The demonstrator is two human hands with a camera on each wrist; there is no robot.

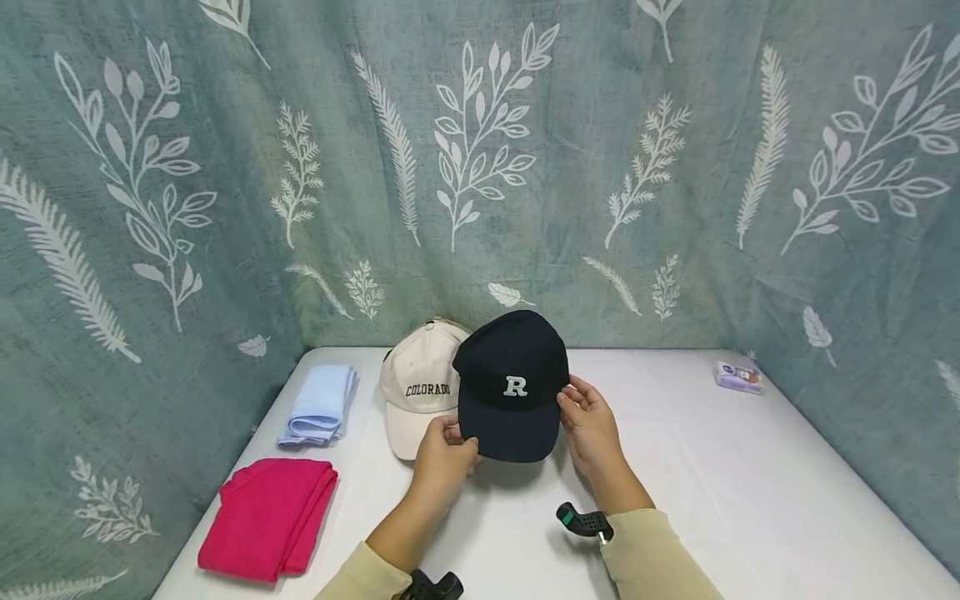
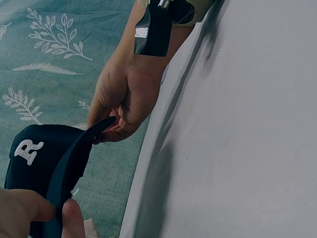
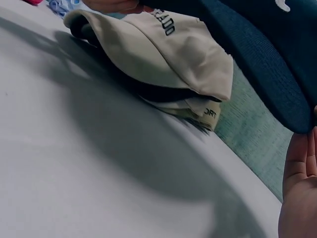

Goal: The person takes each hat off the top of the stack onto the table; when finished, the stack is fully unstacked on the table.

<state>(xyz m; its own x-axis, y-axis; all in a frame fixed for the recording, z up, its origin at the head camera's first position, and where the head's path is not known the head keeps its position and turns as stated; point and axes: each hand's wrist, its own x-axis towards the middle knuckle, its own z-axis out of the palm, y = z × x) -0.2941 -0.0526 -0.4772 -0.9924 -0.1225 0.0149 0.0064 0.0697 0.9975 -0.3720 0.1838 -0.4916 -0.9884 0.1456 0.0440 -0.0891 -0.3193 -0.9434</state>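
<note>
Both hands hold a navy cap [image 1: 512, 354] with a white letter R, its brim towards me. My left hand [image 1: 442, 458] pinches the brim's left corner between thumb and fingers; in the left wrist view the thumb [image 2: 32, 204] lies on the brim's upper face. On the other side my right hand [image 1: 596, 437] grips the cap's edge where brim and crown meet. The cap is raised, and its shadow falls on the table in the right wrist view. Behind it on the left sits a cream cap [image 1: 412, 367] lettered COLORADO, partly covered by the navy one.
Left on the white table [image 1: 720, 500] lie a folded light-blue cloth [image 1: 321, 404] and a folded bright-pink cloth [image 1: 268, 517]. A small purple-and-white packet [image 1: 738, 377] is at the back right. Patterned green curtains [image 1: 525, 250] hang behind and on both sides.
</note>
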